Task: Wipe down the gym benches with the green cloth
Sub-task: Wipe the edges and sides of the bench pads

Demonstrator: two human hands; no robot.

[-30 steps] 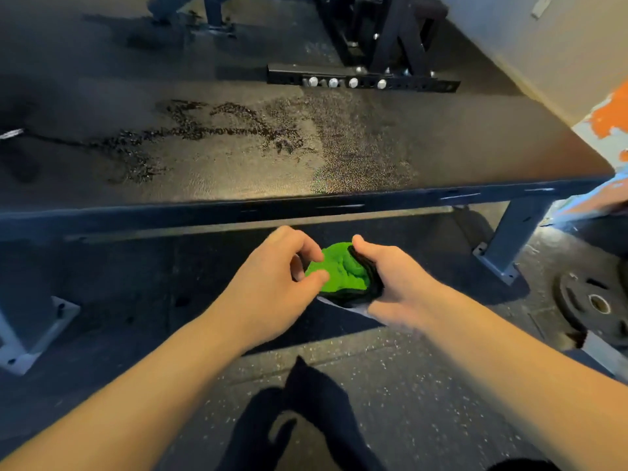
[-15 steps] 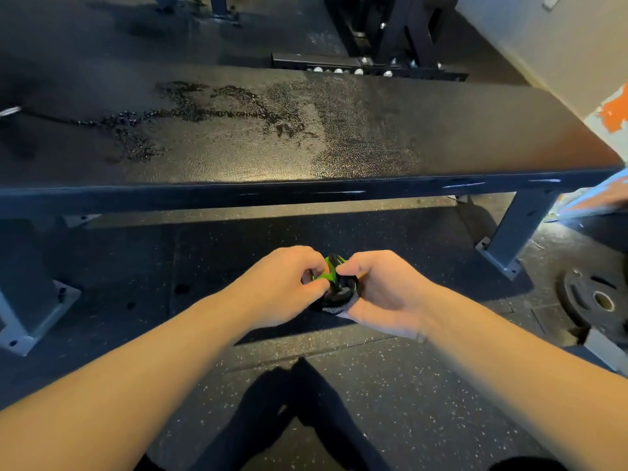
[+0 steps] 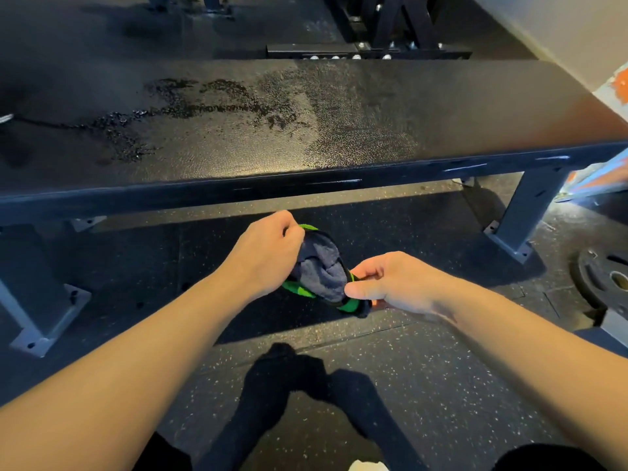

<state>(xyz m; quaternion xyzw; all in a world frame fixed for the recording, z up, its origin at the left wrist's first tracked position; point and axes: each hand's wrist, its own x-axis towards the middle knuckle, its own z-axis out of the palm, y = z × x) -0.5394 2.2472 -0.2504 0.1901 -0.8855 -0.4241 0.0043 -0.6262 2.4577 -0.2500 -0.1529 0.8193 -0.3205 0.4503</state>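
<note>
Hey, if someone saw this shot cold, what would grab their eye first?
The bright green cloth, dark side up, gripped between the left hand and right hand in mid-frame, just in front of the bench. That black bench spans the picture, with wet streaks across its left and middle. A weight plate lies on the floor at far right.

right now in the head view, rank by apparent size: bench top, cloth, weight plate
1. bench top
2-3. cloth and weight plate: unsure, the plate is cut by the frame edge
</note>
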